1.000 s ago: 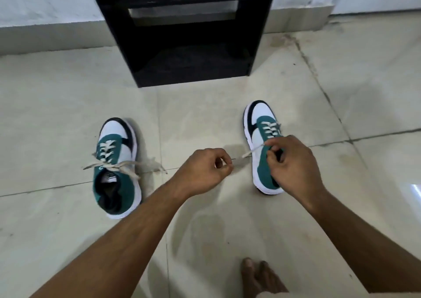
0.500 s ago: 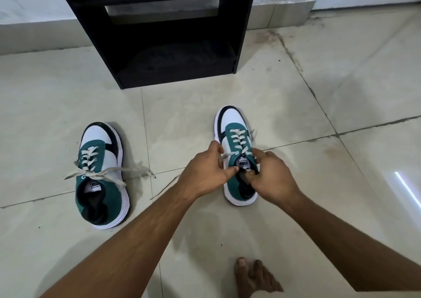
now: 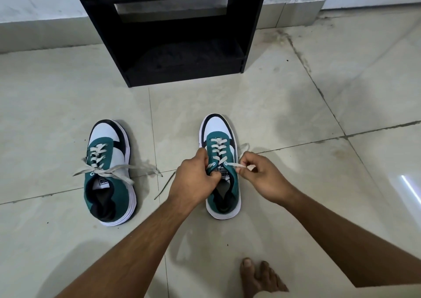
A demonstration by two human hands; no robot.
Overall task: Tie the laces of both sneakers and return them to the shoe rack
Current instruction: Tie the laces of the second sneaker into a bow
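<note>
On pale tiles, both hands [image 3: 193, 179] [image 3: 262, 179] grip the green-white sneaker's [image 3: 222, 183] untied cream laces [image 3: 234, 165]

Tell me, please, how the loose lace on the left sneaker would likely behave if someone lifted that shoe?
The lace looks flat and floppy, lying splayed on the floor, so it would probably dangle. The left sneaker seems untied, so it may gape and flex.

both hands [image 3: 193, 179] pinching laces [image 3: 237, 165] on right sneaker [image 3: 222, 167]

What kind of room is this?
Probably a home entryway or hall: a black shoe rack against the wall, a tiled floor, and two sneakers out for lacing.
</note>
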